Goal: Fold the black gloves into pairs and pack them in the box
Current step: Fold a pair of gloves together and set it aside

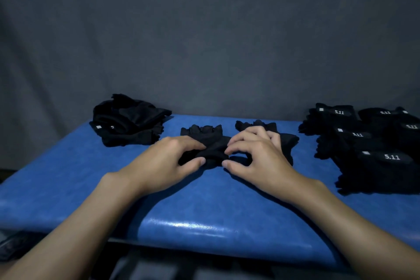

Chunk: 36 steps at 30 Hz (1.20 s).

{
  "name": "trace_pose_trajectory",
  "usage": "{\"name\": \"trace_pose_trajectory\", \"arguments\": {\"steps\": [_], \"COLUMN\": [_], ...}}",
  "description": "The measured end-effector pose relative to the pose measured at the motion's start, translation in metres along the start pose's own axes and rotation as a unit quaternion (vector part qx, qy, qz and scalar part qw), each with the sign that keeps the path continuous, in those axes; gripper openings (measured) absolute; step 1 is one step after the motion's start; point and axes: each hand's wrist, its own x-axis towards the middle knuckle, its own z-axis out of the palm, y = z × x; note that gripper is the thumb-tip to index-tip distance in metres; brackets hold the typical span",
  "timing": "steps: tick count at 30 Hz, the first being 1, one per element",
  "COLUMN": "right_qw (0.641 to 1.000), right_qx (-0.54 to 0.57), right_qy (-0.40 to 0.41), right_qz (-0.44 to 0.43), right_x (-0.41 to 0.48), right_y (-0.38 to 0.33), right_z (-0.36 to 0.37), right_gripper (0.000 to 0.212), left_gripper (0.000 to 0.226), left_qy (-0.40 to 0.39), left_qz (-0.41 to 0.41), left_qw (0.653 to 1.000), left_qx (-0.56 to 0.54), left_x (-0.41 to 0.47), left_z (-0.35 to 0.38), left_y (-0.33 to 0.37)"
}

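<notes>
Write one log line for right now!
step: folding glove | left hand: pinches glove | right hand: pinches glove

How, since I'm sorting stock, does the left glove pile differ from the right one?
The left pile is a crumpled heap; the right pile lies flat, gloves overlapping. The left pile shows one partly hidden logo; the right pile shows several white 5.11 logos. The left pile is smaller than the right pile. Both are black and sit on the blue table.
</notes>
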Motion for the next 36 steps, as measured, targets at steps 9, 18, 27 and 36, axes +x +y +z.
{"name": "trace_pose_trajectory", "arguments": {"steps": [9, 18, 27, 36], "right_qw": [0.999, 0.994, 0.997, 0.988], "right_qx": [0.038, -0.024, 0.003, 0.027], "right_qy": [-0.013, -0.106, -0.079, -0.133], "right_qz": [-0.029, -0.001, -0.026, -0.072], "right_x": [0.003, 0.016, 0.043, 0.102], "right_y": [-0.008, -0.009, -0.025, -0.081], "right_z": [-0.003, -0.007, -0.003, 0.044], "right_gripper": [0.02, 0.057, 0.034, 0.031], "left_gripper": [0.055, 0.088, 0.065, 0.033], "left_qy": [0.003, -0.071, 0.025, 0.195], "left_qz": [-0.015, -0.051, -0.056, -0.159], "left_qw": [0.999, 0.996, 0.996, 0.964], "left_qx": [-0.043, 0.011, -0.062, 0.09], "left_x": [0.001, 0.004, 0.0, -0.017], "left_z": [0.002, -0.002, -0.019, -0.074], "left_y": [0.0, -0.007, -0.02, -0.074]}}
